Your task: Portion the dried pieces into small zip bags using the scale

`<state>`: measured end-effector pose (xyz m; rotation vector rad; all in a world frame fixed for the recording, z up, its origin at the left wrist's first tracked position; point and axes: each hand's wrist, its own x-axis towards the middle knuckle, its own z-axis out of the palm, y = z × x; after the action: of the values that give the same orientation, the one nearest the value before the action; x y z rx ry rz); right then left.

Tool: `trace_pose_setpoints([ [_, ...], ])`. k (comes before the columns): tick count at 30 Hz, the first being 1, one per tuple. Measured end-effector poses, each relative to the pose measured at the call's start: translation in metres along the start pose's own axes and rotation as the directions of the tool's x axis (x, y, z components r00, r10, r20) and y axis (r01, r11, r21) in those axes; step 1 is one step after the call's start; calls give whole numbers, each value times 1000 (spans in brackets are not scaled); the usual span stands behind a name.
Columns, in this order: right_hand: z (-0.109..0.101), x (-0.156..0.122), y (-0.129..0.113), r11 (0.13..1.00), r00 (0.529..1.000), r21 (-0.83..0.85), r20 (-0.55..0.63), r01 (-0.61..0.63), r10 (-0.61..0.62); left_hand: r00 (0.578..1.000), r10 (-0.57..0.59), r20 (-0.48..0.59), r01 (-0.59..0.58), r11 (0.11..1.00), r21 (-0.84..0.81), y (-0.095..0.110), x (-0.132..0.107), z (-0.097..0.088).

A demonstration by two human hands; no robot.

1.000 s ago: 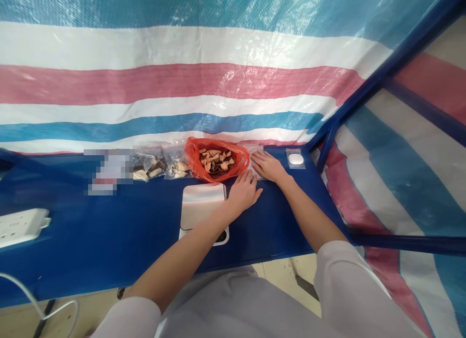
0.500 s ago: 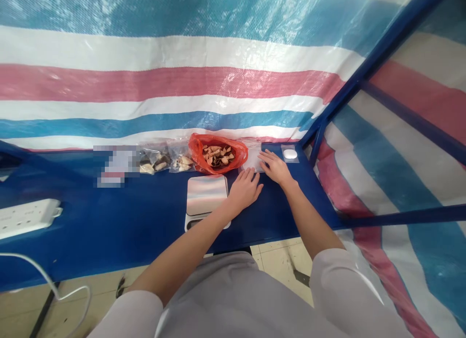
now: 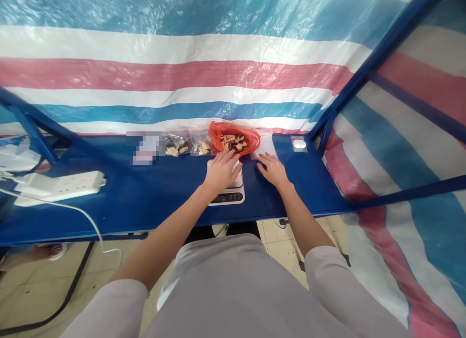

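My left hand (image 3: 220,173) is open over a white kitchen scale (image 3: 238,196), its fingers reaching the near rim of a red plastic bag (image 3: 217,134). Whether it touches the scale or the bag I cannot tell. Brown dried pieces (image 3: 235,143) fill the bag's open mouth. To the right, my right hand (image 3: 272,170) lies open on the blue table (image 3: 309,183), fingertips by the lower edge of some clear plastic bags (image 3: 267,145). Left of the red bag are a clear bag of pale dried pieces (image 3: 202,147) and another clear bag of darker pieces (image 3: 176,147).
A small bag with a round white item (image 3: 299,144) lies at the back right. At the left is a white power strip (image 3: 78,183) with a cable (image 3: 87,216). Blue frame bars (image 3: 349,95) and striped sheeting (image 3: 182,76) enclose the table.
My left hand has moved left from near the clear bags to over the scale. My right hand has drawn back slightly toward me. The view has shifted, showing more of the left side.
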<state>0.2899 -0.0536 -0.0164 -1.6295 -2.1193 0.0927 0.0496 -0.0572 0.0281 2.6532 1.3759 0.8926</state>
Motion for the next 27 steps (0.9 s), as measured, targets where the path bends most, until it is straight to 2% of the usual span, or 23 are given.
trace_pose_setpoints([
  [6, 13, 0, -20, 998, 998, -53, 40, -38, 40, 989, -144, -37, 146, 988, 42, -55, -29, -27],
  [12, 25, -6, -34, 989, 993, -103, 47, -106, 111, 950, -311, -10, 310, 943, 118, -90, -58, -35],
  [19, 27, -8, -41, 971, 970, -132, 114, -198, 214, 915, -392, 96, 365, 905, 221, -107, -77, -28],
  [27, 25, -5, -44, 967, 956, -145, 177, -210, 234, 896, -418, 151, 361, 883, 300, -110, -79, -20],
])
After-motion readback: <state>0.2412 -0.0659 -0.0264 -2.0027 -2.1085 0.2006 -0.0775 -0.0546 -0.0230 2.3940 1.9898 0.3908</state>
